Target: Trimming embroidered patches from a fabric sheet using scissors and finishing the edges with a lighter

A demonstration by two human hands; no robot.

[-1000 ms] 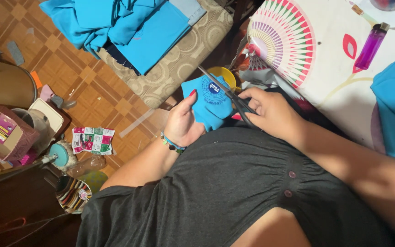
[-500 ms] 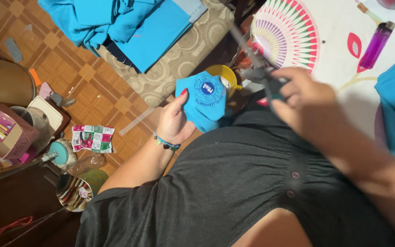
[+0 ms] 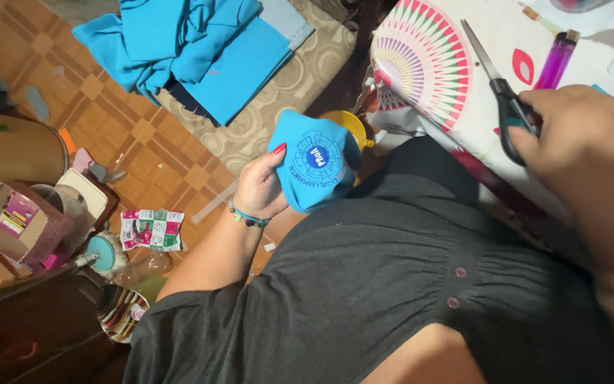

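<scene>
Left hand [image 3: 259, 190]: grip closed around a bunched piece of blue cloth [image 3: 314, 169], thumb on its upper edge; beaded bracelet [image 3: 245, 217] at the wrist.
Blue cloth: held up above the lap, off the table; round printed emblem facing the camera; just in front of a yellow cup [image 3: 349, 126].
Right hand [image 3: 591, 146]: at the right, over the table [image 3: 477, 107]; fingers curled about the black handles of the scissors [image 3: 500, 92]; how tightly the grip closes cannot be told, the handles being partly hidden.
Scissors: blades shut, lying flat on the table cover, tips pointing away toward the upper left.
Table cover: white, patterned with a pink and green fan shape [image 3: 424, 67].
Lighter [image 3: 556, 60]: purple, on the table just above the right hand, apart from the scissors.
Folded blue garments [image 3: 193, 50]: heaped on a patterned cushion [image 3: 286, 92], well apart from both hands.
Floor [image 3: 108, 128]: wooden parquet; small printed packet [image 3: 152, 229] lying on it beside clutter at the left.
</scene>
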